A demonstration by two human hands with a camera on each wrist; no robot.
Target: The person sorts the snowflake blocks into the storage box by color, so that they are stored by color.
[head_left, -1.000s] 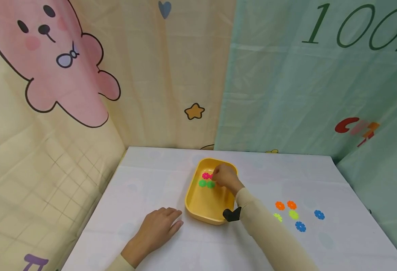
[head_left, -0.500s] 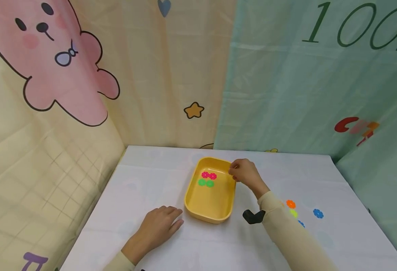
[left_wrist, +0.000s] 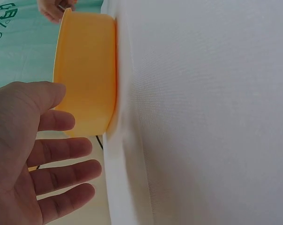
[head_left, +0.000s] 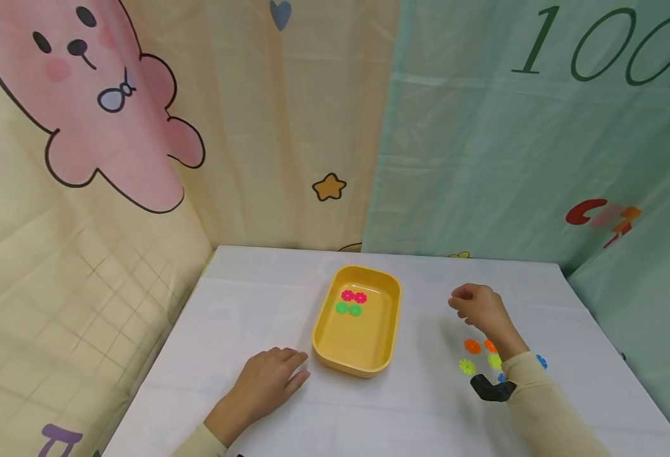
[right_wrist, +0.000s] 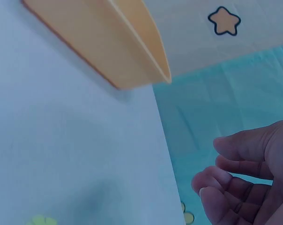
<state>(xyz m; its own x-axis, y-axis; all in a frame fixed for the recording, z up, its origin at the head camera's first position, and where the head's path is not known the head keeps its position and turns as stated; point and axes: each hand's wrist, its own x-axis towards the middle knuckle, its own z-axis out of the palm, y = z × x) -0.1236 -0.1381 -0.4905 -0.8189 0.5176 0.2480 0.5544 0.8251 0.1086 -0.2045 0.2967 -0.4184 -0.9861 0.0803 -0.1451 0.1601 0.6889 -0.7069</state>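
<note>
Right of centre, the empty, loosely curled right hand (head_left: 481, 310) hangs near orange plastic flowers (head_left: 472, 346) on the desk (head_left: 266, 292), likely light, stiff, best pinched edgewise; the left hand (head_left: 268, 383) lies relaxed, empty.

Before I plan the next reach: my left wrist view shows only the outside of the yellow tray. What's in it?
Observer: In the head view, two pink pieces and two green pieces lie inside the yellow tray.
Operator: Thanks. And on the table, to the tray's right?
Observer: Orange pieces, yellow pieces and blue pieces; the right arm hides parts of some.
</note>
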